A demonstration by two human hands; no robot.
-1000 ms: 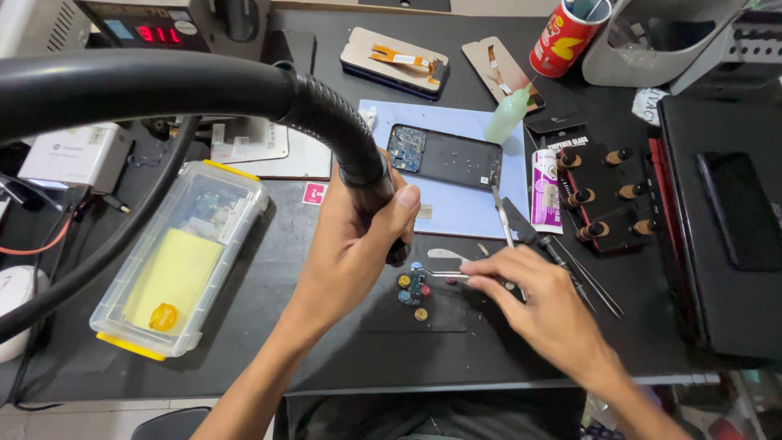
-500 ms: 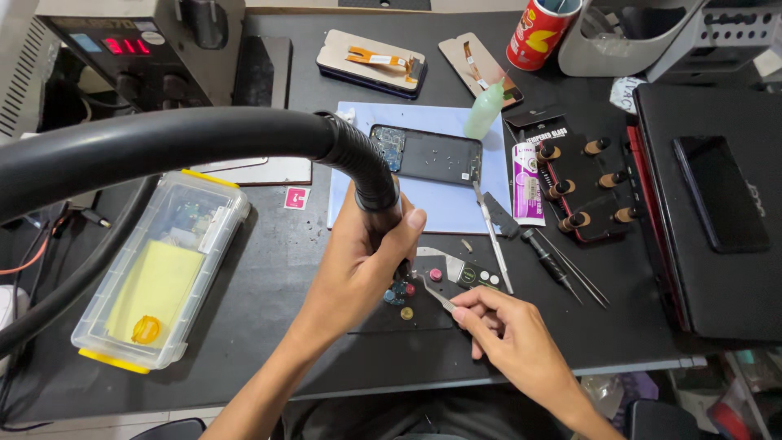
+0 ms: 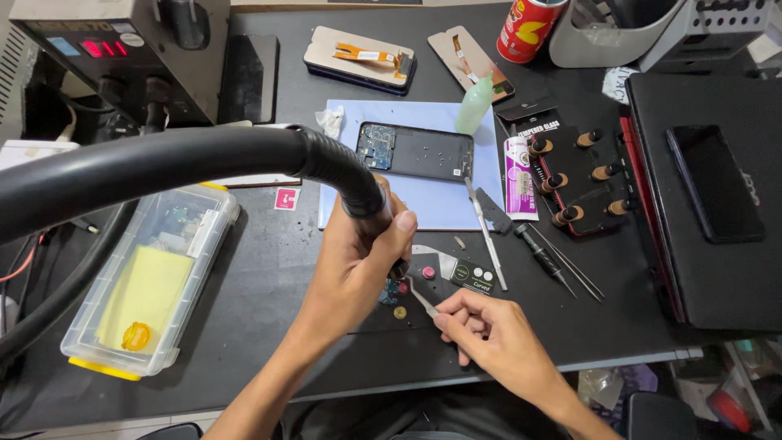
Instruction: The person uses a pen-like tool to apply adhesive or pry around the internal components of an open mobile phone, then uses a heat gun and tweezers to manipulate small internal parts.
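Item: left hand [image 3: 354, 265], closed around the hot-air nozzle [image 3: 371, 213] on its black hose [image 3: 163, 167], aimed down at the small circuit board [image 3: 389, 291] near the bench's front edge. Right hand [image 3: 489, 334], pinching tweezers [image 3: 423, 297], tips at that board. Step, as I judged it: heating a part. Next called for a steady nozzle and a gentle lift.

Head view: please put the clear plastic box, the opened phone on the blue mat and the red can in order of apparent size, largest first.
1. Clear plastic box, clearly the largest, though it lies nearer the camera.
2. Opened phone.
3. Red can, smallest, but partly cut off by the top edge.
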